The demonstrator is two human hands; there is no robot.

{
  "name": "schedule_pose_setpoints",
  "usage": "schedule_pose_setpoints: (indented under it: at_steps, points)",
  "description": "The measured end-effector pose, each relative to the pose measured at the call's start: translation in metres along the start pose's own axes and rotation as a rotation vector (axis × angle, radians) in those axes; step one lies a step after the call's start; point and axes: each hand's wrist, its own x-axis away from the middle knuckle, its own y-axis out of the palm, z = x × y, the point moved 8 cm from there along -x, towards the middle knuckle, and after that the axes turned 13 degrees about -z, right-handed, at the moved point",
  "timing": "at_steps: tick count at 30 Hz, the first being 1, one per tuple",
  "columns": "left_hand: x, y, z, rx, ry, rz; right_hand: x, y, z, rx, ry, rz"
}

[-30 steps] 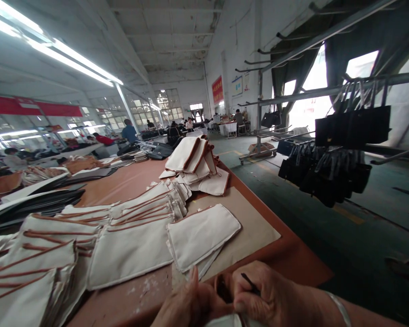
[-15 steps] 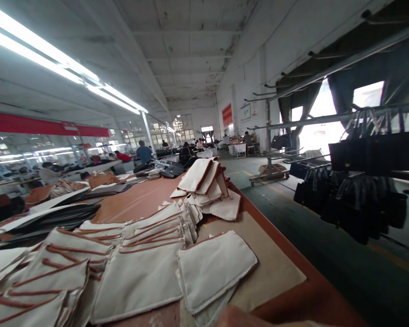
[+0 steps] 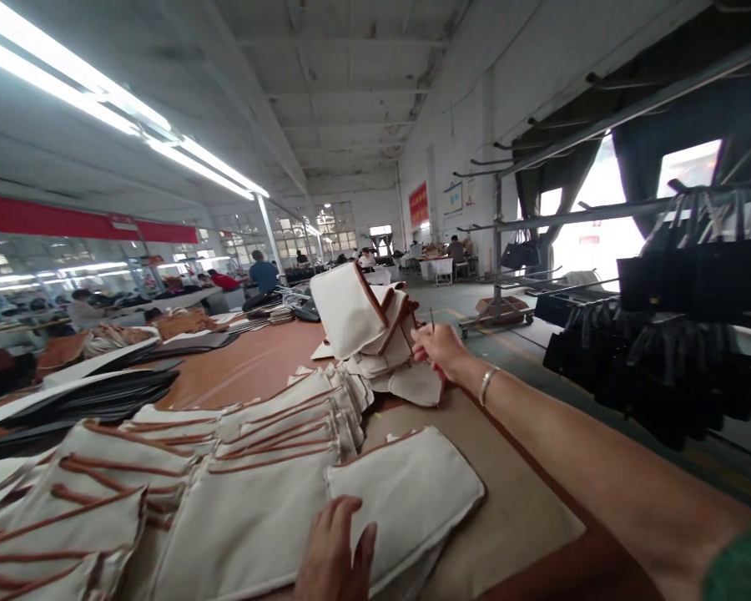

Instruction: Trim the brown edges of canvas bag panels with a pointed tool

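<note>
My right hand (image 3: 439, 346) reaches far forward to the right side of a heap of cream fabric pouches (image 3: 406, 382) with brown-bound edges. Its fingers are closed, and a thin dark tool (image 3: 431, 318) pokes up from them; its kind I cannot make out. On top of the heap one cream pouch (image 3: 347, 310) stands tilted up. My left hand (image 3: 336, 551), fingers apart and holding nothing, is at the lower middle over the near pouches. Beside it a flat pouch (image 3: 413, 492) lies on another one. Whether the left fingers touch the fabric I cannot tell.
Rows of overlapping pouches (image 3: 100, 492) cover the table's left side. Dark flat pieces (image 3: 113, 401) are stacked beyond them. A beige sheet (image 3: 513, 509) lies along the right table edge. To the right stands a metal rack (image 3: 499, 225) hung with black handbags (image 3: 682, 288). People work farther back.
My right arm has stretched out to the heap, and its top pouch has tipped up. My left hand has come into view at the bottom. The view has shifted slightly.
</note>
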Motion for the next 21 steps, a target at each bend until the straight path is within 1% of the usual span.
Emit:
schedule_pose_setpoints:
  at_steps: [2,4,6,8,10,13,16,17,19,20,21]
  points:
    - [-0.043,0.020,-0.005,-0.036,-0.061,-0.055,0.025,0.010,0.048,0.029,0.087,-0.052]
    - [-0.082,0.033,-0.007,-0.066,-0.099,-0.102,0.057,0.024,0.098,0.041,0.155,-0.105]
    - [-0.113,0.046,-0.008,-0.086,-0.135,-0.173,0.089,0.033,0.144,0.028,0.208,-0.118]
    - [-0.133,0.056,-0.008,-0.097,-0.171,-0.236,0.115,0.034,0.180,-0.016,0.243,-0.081]
    - [-0.143,0.060,-0.003,-0.096,-0.180,-0.264,0.135,0.027,0.206,-0.077,0.253,-0.013]
    - [-0.140,0.058,0.016,-0.047,-0.120,-0.267,0.156,0.005,0.228,-0.165,0.236,0.113]
    - [-0.123,0.048,0.045,0.093,-0.038,-0.321,0.165,-0.027,0.236,-0.235,0.211,0.251]
    - [-0.114,0.041,0.054,0.155,-0.015,-0.337,0.166,-0.039,0.236,-0.256,0.202,0.294]
    - [-0.091,0.018,0.073,0.292,0.031,-0.361,0.166,-0.058,0.231,-0.301,0.182,0.355]
    - [-0.077,0.004,0.080,0.361,0.054,-0.380,0.166,-0.064,0.225,-0.325,0.168,0.364]
    - [-0.062,-0.009,0.087,0.432,0.093,-0.425,0.166,-0.067,0.217,-0.347,0.151,0.355]
